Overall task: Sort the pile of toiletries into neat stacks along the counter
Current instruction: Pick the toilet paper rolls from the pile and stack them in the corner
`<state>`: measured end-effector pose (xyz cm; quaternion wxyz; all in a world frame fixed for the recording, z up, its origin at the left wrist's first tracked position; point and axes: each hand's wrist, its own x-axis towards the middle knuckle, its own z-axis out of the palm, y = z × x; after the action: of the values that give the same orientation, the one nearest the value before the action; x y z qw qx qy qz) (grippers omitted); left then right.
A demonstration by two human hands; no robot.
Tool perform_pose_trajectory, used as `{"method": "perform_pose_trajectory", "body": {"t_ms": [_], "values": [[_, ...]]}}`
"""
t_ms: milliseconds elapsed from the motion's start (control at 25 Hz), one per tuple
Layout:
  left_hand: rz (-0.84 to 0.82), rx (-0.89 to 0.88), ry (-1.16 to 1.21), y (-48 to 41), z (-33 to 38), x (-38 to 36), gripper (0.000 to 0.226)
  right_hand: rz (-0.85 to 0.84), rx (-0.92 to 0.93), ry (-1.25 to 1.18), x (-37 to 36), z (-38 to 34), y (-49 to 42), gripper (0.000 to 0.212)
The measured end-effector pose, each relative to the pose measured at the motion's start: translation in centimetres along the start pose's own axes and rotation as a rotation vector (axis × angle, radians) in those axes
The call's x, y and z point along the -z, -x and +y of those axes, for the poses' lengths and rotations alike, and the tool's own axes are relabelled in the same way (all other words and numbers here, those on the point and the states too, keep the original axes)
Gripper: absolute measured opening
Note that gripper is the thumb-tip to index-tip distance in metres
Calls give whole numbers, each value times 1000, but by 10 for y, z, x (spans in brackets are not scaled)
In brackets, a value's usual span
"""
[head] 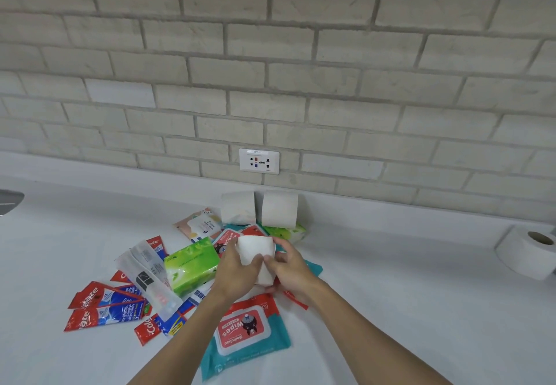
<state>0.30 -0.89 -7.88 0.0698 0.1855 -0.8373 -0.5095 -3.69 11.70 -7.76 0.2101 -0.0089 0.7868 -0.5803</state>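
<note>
A pile of toiletries lies on the white counter [391, 294]. Both hands hold one white toilet roll [255, 249] above the pile: my left hand [237, 270] grips its left side and my right hand [288, 264] grips its right side. Two more toilet rolls [239, 207] [279, 208] stand against the wall behind. A green tissue pack [192, 266] lies left of my hands. Red toothpaste boxes [102, 306] fan out at the left with a clear toothbrush pack [150, 279] across them. A teal and red wipes pack [243, 333] lies under my forearms.
Another toilet roll [529, 250] lies on its side at the counter's right edge. A wall socket [259, 161] sits in the brick wall above the pile. A metal sink edge [10, 201] shows at far left. A peach wipes pack [200, 225] lies behind the pile.
</note>
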Motion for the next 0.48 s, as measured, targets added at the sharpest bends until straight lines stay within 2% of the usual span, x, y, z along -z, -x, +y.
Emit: {"method": "perform_pose_trajectory", "body": {"t_ms": [200, 320, 480], "values": [[6, -28, 213, 4, 13, 0, 54, 53, 130, -114, 12, 5, 5, 49], [30, 33, 377, 5, 26, -1, 35, 78, 204, -172, 23, 5, 16, 46], [24, 108, 554, 12, 54, -4, 31, 94, 275, -205, 43, 4, 35, 47]]}}
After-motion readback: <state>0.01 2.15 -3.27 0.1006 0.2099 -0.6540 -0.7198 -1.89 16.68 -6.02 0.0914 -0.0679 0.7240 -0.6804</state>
